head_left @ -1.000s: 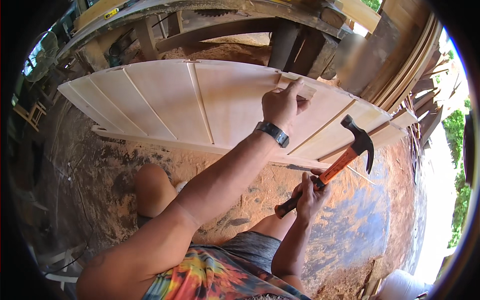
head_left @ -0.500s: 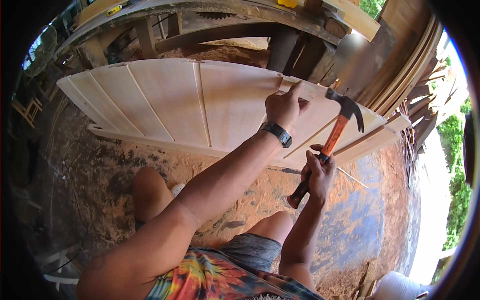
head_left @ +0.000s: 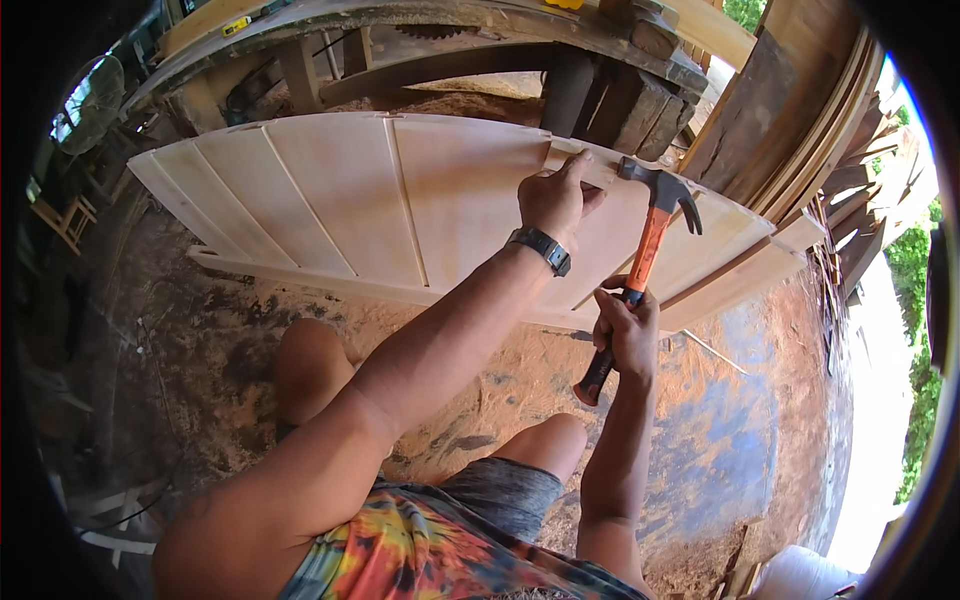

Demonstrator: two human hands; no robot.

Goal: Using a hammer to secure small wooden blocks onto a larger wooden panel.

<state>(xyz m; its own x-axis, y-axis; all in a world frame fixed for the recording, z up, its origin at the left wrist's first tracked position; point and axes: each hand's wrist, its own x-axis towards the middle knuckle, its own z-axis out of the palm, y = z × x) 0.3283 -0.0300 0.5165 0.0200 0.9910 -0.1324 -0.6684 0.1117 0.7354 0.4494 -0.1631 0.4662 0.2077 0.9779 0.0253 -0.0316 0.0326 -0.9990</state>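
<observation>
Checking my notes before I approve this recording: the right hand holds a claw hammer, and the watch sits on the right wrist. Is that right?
Not quite: the head view shows the dark watch on the wrist of the left hand. The right hand does hold the claw hammer.

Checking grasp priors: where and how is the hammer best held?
Probably by its black lower handle, from the near side, where the right hand wraps it: the hammer slants butt-end nearest the wearer, the long handle gives room, and the head with its claw lies farther off.
</observation>
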